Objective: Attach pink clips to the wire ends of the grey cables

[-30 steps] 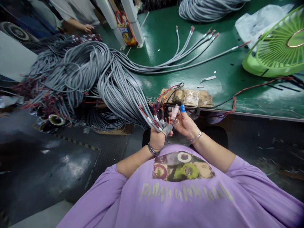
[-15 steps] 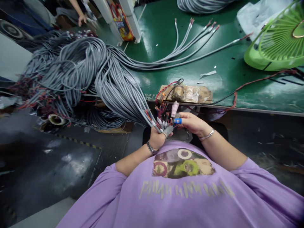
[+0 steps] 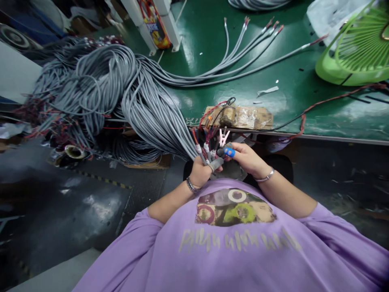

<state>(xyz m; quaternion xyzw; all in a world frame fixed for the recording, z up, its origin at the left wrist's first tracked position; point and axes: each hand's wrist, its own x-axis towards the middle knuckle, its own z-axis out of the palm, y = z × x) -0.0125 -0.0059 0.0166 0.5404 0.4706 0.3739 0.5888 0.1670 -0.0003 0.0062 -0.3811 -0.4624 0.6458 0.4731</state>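
Near the wooden block [image 3: 257,118], the left hand [image 3: 201,172] grips cables [image 3: 164,119]; the right hand [image 3: 248,159], looser earlier, now pinches closed, contents hidden.

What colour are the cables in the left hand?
The cables are grey outside, best seen in the head view.

Left hand [image 3: 202,170] near right hand [image 3: 248,158], fingers [image 3: 238,147] bent.

Looks like a cable workshop I'm in tbh: heaps of grey cables [image 3: 158,109] spilling off my green desk [image 3: 197,44], striped tape [image 3: 103,179] on the floor [image 3: 91,211].
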